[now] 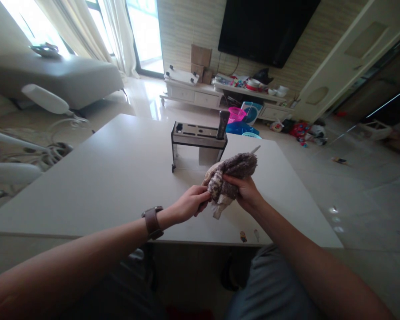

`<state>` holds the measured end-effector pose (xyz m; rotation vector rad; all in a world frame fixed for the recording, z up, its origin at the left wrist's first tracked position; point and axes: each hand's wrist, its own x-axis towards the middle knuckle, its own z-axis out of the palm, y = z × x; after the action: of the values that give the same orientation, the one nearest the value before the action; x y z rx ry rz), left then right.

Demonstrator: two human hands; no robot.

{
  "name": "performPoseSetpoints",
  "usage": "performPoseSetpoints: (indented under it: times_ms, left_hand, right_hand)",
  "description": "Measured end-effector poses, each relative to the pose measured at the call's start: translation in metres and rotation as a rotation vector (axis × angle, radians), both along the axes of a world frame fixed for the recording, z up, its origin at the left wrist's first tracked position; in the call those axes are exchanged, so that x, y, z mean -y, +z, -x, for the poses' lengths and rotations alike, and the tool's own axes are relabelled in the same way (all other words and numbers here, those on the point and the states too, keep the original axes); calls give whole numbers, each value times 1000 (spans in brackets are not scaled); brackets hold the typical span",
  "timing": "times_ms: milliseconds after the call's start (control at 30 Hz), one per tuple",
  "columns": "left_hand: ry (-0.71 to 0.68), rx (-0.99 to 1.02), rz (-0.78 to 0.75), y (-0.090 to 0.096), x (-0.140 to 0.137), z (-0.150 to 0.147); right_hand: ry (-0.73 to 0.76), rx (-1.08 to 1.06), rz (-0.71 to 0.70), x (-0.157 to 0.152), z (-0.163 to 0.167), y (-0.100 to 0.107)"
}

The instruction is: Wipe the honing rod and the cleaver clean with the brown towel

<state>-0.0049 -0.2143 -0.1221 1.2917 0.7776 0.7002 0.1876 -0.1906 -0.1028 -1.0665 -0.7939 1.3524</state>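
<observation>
A bunched, shaggy grey-brown cloth (242, 165) with paler patches is held above the bench (120, 178), on the near side of the rack (200, 130); a thin, pale tip (256, 149) is seen protruding from its far right end. It is clasped by the right hand (248, 192), thumb laid across the folds, and pinched at its left edge by the left hand (195, 201), fingers curled. Both forearms are stretched forward, angled inward.
</observation>
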Motion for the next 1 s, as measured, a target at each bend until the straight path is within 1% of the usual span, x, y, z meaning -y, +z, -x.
performPoseSetpoints:
  times_ms: [67, 200, 267, 367, 467, 667, 767, 833, 1000]
  left_hand:
    - [13, -17, -11, 2, 0, 1]
    - [-10, -73, -21, 4, 1, 4]
    - [-14, -99, -12, 3, 2, 5]
    - [-14, -111, -13, 1, 3, 6]
    - [-10, -104, -33, -2, 2, 7]
    - [23, -57, -43, -6, 0, 8]
    - [3, -59, -47, -4, 1, 8]
    - [-8, -72, -47, -2, 1, 8]
    - [-2, -68, -82, -4, 0, 6]
  right_hand:
    - [-28, -17, -22, -3, -4, 4]
    - [-119, -50, -35, -10, -20, 11]
    - [-120, -57, -20, -11, -26, 12]
    - [-59, -57, 17, -9, -28, 11]
    - [30, -35, 41, -2, -21, 8]
    - [282, -10, 59, 13, -3, -5]
    - [329, -8, 77, 18, 2, -9]
    - [306, -18, 91, 19, 4, -9]
    - [146, -60, 84, 15, 9, -8]
